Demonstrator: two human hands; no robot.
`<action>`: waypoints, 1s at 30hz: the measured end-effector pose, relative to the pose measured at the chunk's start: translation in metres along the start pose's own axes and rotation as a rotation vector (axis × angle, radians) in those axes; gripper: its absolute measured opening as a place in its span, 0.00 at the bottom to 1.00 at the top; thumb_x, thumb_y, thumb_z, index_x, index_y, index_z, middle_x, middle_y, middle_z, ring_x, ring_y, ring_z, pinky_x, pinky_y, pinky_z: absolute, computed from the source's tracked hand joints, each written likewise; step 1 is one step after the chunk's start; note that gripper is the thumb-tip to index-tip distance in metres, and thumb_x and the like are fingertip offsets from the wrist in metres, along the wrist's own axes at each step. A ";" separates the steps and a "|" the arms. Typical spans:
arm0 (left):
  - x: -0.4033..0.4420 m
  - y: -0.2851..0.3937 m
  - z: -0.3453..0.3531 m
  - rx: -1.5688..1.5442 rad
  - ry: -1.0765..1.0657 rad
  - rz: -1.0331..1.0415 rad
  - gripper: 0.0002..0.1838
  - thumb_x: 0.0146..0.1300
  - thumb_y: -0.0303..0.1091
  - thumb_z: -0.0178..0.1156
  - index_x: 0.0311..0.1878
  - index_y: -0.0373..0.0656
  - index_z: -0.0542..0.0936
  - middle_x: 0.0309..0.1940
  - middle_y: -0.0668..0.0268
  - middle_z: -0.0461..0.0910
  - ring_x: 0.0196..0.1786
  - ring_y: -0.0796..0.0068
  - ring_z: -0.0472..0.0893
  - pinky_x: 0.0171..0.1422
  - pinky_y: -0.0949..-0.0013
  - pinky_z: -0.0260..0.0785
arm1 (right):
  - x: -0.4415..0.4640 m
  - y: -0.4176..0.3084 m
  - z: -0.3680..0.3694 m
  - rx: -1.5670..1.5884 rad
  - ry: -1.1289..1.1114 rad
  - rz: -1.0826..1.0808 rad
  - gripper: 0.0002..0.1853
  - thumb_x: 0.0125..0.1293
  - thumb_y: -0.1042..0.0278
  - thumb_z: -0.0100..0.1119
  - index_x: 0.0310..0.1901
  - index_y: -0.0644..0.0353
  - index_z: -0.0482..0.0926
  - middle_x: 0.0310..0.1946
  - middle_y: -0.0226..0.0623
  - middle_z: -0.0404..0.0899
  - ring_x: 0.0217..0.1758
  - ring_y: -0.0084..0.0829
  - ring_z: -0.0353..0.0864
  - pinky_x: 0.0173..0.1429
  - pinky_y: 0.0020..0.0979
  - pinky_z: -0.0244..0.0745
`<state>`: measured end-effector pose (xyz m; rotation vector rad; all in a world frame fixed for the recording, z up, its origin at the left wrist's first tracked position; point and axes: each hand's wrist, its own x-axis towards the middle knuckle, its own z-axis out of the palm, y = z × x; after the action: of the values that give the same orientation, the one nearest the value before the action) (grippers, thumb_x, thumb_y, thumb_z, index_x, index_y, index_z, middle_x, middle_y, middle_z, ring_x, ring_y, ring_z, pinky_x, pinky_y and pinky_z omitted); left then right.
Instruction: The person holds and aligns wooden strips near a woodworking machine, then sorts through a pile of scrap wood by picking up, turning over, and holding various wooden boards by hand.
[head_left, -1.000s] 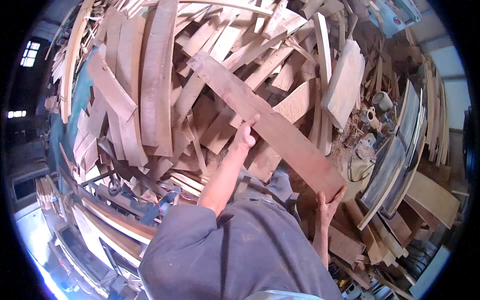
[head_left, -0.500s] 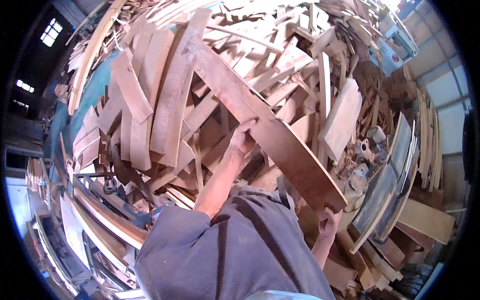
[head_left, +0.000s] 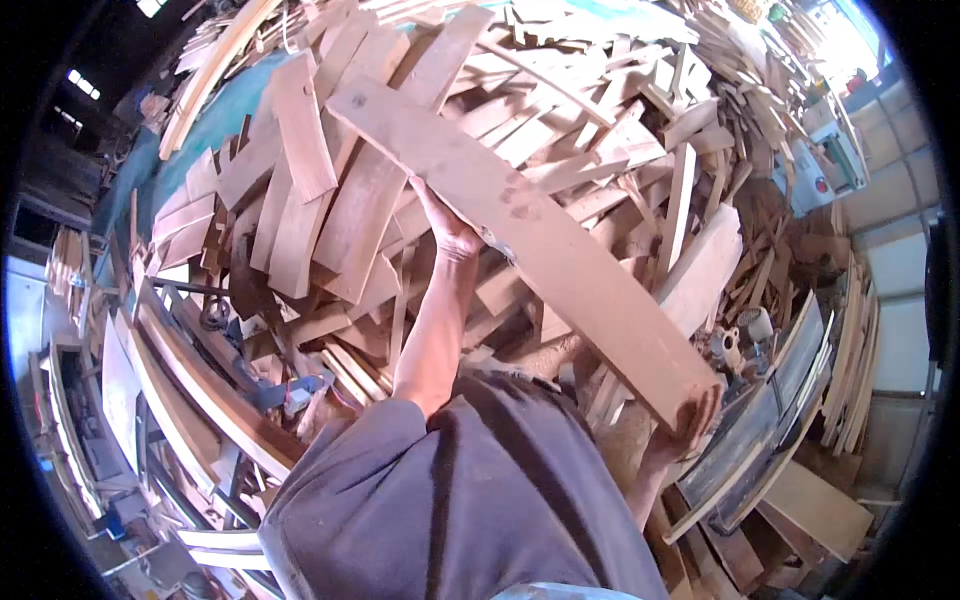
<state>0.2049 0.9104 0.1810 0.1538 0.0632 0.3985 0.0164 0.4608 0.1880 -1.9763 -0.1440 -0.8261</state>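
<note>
- The right grip (head_left: 690, 420) was clamped on the lower end of a long board (head_left: 570, 260), its fingers curled around the corner.
- The left grip (head_left: 452, 232) touched the near edge of the same board, toward its upper half. Part of that hand ran under the wood, so how far the fingers were spread or closed could not be told.
- The board lay aslant in front of the person, one end to the upper left and the other to the lower right. Its broad face showed dark smudges near the middle and a rough, chipped spot on the near edge.
- Below it was the person's dark grey shirt (head_left: 450, 490).
- Beyond and beneath the board spread a heaped wood pile (head_left: 590, 150), with planks crossing at many angles; a thick block (head_left: 706, 262) leaned just past the board's lower half.
- A teal sheet (head_left: 222, 108) showed beside the pile at the upper left.
- To the left lay long curved planks (head_left: 190, 390).
- To the right were a small motor (head_left: 755, 324), framed panels (head_left: 752, 425) and tall strips (head_left: 852, 355) stood near a pale wall (head_left: 900, 345).
- Farther back stood a pale blue machine (head_left: 822, 172); small bright windows (head_left: 84, 84) showed in the dark far corner.
</note>
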 end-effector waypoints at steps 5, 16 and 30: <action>-0.005 0.006 -0.026 -0.143 -0.030 0.100 0.49 0.63 0.81 0.43 0.77 0.55 0.61 0.72 0.60 0.66 0.66 0.43 0.72 0.70 0.35 0.64 | 0.020 0.006 -0.018 0.221 -0.089 0.317 0.27 0.75 0.62 0.56 0.72 0.58 0.67 0.71 0.41 0.69 0.74 0.40 0.68 0.74 0.43 0.68; -0.003 0.035 -0.027 -0.251 -0.068 0.178 0.59 0.51 0.88 0.47 0.78 0.55 0.60 0.71 0.55 0.68 0.71 0.39 0.68 0.74 0.34 0.58 | 0.046 -0.003 0.036 0.458 -0.131 0.914 0.37 0.73 0.39 0.55 0.74 0.56 0.65 0.73 0.38 0.67 0.74 0.39 0.67 0.74 0.44 0.65; 0.025 0.079 -0.009 -0.200 0.093 0.268 0.55 0.58 0.80 0.51 0.76 0.44 0.61 0.72 0.55 0.68 0.73 0.53 0.67 0.79 0.43 0.55 | 0.064 -0.097 0.010 0.480 -0.192 0.347 0.36 0.62 0.55 0.67 0.66 0.70 0.68 0.60 0.49 0.75 0.62 0.44 0.76 0.62 0.43 0.74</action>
<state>0.1971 0.9935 0.1837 -0.0545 0.0941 0.6768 0.0300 0.5064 0.2943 -1.5599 -0.0957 -0.3343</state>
